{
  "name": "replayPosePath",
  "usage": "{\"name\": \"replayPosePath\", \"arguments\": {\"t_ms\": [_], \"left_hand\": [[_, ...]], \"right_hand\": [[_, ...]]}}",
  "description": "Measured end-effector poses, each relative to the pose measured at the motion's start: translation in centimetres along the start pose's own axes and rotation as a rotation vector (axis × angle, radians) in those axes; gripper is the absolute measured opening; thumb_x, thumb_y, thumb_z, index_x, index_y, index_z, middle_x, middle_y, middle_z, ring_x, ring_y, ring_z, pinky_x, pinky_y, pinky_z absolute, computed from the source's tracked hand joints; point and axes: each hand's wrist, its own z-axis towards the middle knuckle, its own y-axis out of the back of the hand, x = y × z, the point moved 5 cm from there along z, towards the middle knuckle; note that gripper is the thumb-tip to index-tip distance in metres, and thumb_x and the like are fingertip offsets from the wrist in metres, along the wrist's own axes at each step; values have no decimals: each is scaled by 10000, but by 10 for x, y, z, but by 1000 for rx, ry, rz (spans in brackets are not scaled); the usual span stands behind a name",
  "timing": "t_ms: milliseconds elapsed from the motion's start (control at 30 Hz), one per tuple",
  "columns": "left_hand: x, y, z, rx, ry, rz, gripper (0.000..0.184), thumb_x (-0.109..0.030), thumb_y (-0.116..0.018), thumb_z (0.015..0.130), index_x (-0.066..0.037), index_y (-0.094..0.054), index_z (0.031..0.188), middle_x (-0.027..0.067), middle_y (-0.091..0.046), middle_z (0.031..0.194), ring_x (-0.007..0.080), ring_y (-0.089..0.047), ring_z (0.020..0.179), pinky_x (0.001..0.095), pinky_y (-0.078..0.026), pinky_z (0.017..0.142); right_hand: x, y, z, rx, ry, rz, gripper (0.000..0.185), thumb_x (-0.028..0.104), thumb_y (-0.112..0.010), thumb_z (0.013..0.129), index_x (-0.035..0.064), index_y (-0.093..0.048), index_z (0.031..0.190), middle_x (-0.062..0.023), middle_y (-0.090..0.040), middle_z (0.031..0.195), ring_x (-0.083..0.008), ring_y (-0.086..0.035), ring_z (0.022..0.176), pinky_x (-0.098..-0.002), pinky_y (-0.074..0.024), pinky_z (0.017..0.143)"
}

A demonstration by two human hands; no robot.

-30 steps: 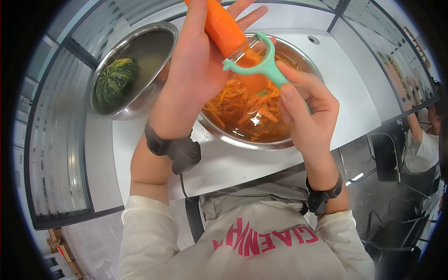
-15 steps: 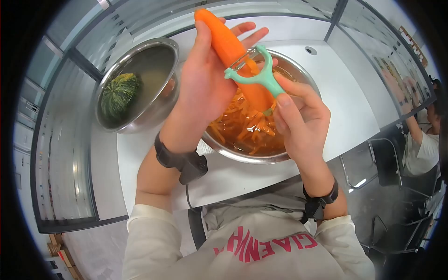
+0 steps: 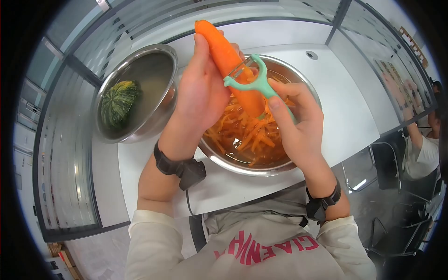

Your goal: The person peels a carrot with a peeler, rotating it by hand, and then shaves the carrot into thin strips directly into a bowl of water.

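My left hand (image 3: 201, 88) is closed round a large orange carrot (image 3: 224, 51), which slants over the bowl with its narrow end up and to the left. In my right hand (image 3: 298, 114) is a mint-green Y-shaped peeler (image 3: 261, 84), its metal blade lying across the carrot's side. A strip of peel shows at the blade. Below both hands, a steel bowl (image 3: 224, 163) holds water and many orange carrot peelings (image 3: 256, 135). The thumb of my left hand lies along the upper part of the carrot; its other fingers are mostly hidden behind.
At the left stands a second steel bowl (image 3: 161, 105), tilted in view, with water and a green striped squash (image 3: 120, 102). Both bowls are on a white table (image 3: 347, 107) with glass partitions round it. To the right are a black chair (image 3: 385, 163) and another person (image 3: 422, 154).
The view has shifted so the bowls appear slightly lower. The peeler still rests on the carrot, and my left fingers have curled in more behind the carrot.
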Motion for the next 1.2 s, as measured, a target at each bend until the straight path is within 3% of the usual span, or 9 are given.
{"name": "replayPosePath", "arguments": {"t_ms": [333,433,567,733,833,933,1033,1133,1200], "left_hand": [[4,11,2,-108,-39,56,465,-475,-380,1122,-102,-481,1381,96,-550,1153,249,-546,1109,469,-458,1044],[6,8,0,10,-10,149,397,-467,-343,1134,-152,-432,1358,41,-541,1253,192,-526,1195,442,-417,1063],[10,-2,-2,-63,13,154,347,-442,-335,1141,-143,-435,1286,40,-536,1256,182,-523,1208,432,-413,1074],[10,-3,-3,-55,-9,180,278,-411,-333,1147,-148,-413,1191,34,-536,1250,170,-521,1208,420,-411,1078],[17,7,-2,-110,-24,198,498,-408,-377,1133,-73,-398,1502,115,-563,1374,235,-542,1289,440,-412,1136],[18,3,-4,-132,-24,240,485,-388,-366,1138,-77,-381,1509,103,-557,1395,225,-536,1302,433,-411,1138],[22,6,-5,-82,14,290,433,-382,-344,1144,-114,-394,1481,77,-549,1395,211,-536,1296,427,-425,1124],[19,-3,-5,-104,19,276,285,-393,-371,1145,-144,-379,1283,40,-535,1232,127,-537,1135,344,-478,981],[20,-3,-5,-104,6,337,322,-420,-372,1140,-137,-374,1294,50,-539,1215,118,-544,1105,317,-492,935]], "right_hand": [[-1,-6,7,-16,-23,57,235,91,-658,1022,-30,-665,1224,-68,-678,1030,-95,-671,877,-237,-533,707],[-4,-5,9,-11,29,23,238,94,-650,1028,-33,-659,1230,-76,-684,1072,-119,-678,967,-250,-537,786],[0,-7,11,-26,-90,102,243,92,-642,1033,-45,-646,1233,-84,-681,1088,-142,-670,1023,-268,-524,866],[2,-8,12,-32,-78,114,232,82,-627,1038,-53,-638,1226,-97,-690,1094,-144,-673,1026,-273,-516,894],[1,-8,14,-40,-83,116,224,82,-619,1042,-49,-638,1223,-103,-698,1099,-143,-674,1035,-273,-514,898],[-1,-9,17,-43,-93,139,227,90,-617,1045,-44,-635,1228,-103,-705,1103,-139,-675,1038,-272,-515,894],[-1,-8,22,-41,-100,121,233,100,-619,1047,-38,-633,1234,-102,-710,1107,-133,-677,1035,-270,-516,888],[0,-9,24,-44,-119,139,233,104,-620,1047,-33,-633,1235,-99,-716,1097,-128,-678,1030,-267,-516,883],[1,-9,26,-55,-130,140,227,104,-617,1048,-30,-635,1231,-97,-722,1076,-126,-680,1024,-264,-515,880]]}}
